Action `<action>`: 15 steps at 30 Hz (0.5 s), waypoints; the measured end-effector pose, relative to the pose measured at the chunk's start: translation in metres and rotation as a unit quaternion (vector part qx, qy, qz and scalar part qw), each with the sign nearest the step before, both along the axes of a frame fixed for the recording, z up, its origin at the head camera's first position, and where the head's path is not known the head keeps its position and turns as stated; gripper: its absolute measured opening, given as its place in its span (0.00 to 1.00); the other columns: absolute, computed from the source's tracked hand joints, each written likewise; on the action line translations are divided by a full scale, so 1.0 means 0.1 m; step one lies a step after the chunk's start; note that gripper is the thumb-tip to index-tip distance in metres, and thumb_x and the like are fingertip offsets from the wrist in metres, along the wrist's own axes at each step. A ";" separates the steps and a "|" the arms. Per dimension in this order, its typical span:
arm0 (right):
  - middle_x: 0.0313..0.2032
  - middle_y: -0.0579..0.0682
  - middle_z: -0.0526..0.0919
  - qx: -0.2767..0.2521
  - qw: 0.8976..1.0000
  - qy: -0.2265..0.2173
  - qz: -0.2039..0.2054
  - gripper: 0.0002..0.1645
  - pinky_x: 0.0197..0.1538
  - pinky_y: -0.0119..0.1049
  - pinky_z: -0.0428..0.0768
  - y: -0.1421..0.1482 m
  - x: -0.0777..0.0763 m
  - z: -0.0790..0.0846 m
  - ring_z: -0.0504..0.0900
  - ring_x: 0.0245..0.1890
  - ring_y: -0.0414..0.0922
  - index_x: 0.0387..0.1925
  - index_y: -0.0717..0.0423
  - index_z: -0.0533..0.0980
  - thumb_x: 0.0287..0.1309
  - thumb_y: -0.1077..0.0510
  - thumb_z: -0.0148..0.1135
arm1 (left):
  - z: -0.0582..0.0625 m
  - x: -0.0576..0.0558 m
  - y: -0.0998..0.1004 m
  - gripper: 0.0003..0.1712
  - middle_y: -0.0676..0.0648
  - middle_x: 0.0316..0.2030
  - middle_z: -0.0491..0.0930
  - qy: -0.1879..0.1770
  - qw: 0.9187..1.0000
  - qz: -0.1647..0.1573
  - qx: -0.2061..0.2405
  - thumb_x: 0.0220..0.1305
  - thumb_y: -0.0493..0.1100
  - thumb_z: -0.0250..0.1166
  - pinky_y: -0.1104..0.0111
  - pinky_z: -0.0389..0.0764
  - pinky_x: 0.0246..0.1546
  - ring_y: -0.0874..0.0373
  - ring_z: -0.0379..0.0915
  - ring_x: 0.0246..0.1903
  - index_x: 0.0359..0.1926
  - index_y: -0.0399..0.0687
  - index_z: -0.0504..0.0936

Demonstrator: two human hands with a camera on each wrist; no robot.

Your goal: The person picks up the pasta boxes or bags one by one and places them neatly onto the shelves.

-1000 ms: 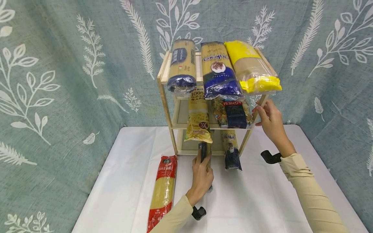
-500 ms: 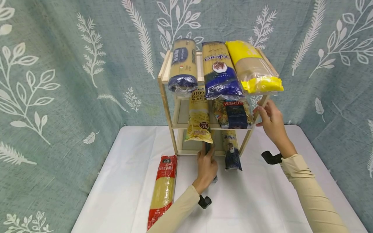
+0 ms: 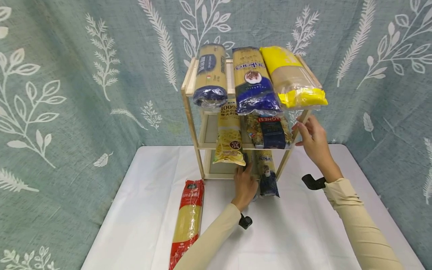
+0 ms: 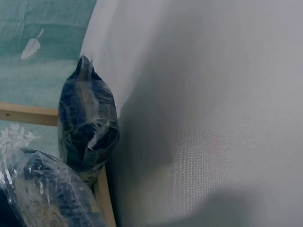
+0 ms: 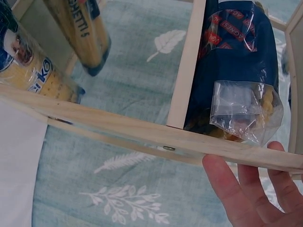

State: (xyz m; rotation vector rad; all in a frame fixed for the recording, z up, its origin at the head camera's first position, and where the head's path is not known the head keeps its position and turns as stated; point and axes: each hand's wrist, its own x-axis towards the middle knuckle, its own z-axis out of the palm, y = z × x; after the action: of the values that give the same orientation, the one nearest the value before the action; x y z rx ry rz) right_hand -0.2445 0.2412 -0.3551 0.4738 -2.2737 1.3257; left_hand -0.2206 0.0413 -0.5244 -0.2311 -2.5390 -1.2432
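My left hand [image 3: 245,186] grips a dark-ended spaghetti pack [image 3: 250,156] whose far end lies inside the lower tier of a wooden rack [image 3: 187,112]. Most of that pack is hidden by the hand and the yellow pack above. Its printed end hangs tilted above the tier in the right wrist view, a spaghetti pack [image 5: 81,33]. Beside it lies a blue-ended Ankara pasta pack [image 3: 267,180], jutting from the lower tier. My right hand [image 3: 314,138] holds the rack's right front post [image 5: 142,130], fingertips against the wood.
On the top tier lie a blue-ended spaghetti pack [image 3: 210,75], an Ankara spaghetti pack [image 3: 254,80] and a yellow-ended pack [image 3: 293,77]. The middle tier bears a yellow pasta pack [image 3: 230,135] and an Agnesi pasta bag [image 3: 270,131]. A red-ended pack [image 3: 187,221] lies on the white table.
My left hand has moved forward and right, carrying the spaghetti pack deeper into the lower tier, towards the Ankara pack. The right hand stays on the post.
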 end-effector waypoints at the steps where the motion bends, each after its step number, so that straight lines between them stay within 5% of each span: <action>1: 0.39 0.65 0.79 0.001 1.000 0.002 -0.001 0.17 0.24 0.29 0.82 0.00 0.00 0.00 0.78 0.42 0.58 0.56 0.64 0.65 0.72 0.59 0.44 | -0.01 -0.02 0.01 0.30 0.30 0.64 0.62 -0.012 1.000 0.001 0.002 0.55 0.27 0.51 0.41 0.62 0.59 0.32 0.57 0.61 0.61 0.41 0.74; 7: 0.38 0.65 0.79 0.001 1.000 0.009 0.000 0.17 0.23 0.28 0.81 -0.01 0.00 0.00 0.79 0.40 0.57 0.55 0.65 0.66 0.72 0.59 0.44 | -0.05 -0.12 0.07 0.30 0.33 0.64 0.62 -0.058 0.998 0.008 -0.010 0.59 0.29 0.52 0.41 0.59 0.61 0.35 0.55 0.64 0.64 0.43 0.71; 15: 0.38 0.65 0.78 -0.001 1.000 0.005 -0.003 0.17 0.23 0.24 0.80 0.00 -0.01 0.00 0.78 0.41 0.59 0.55 0.65 0.65 0.72 0.58 0.44 | -0.14 -0.24 0.11 0.31 0.30 0.63 0.62 -0.060 0.998 0.005 -0.035 0.58 0.29 0.52 0.40 0.61 0.60 0.32 0.54 0.64 0.64 0.42 0.70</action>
State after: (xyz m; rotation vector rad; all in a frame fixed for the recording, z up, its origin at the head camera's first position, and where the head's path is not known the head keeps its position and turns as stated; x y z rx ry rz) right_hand -0.2456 0.2409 -0.3554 0.4718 -2.2641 1.3189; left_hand -0.2444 0.0519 -0.5383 -0.1627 -2.6848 -1.1983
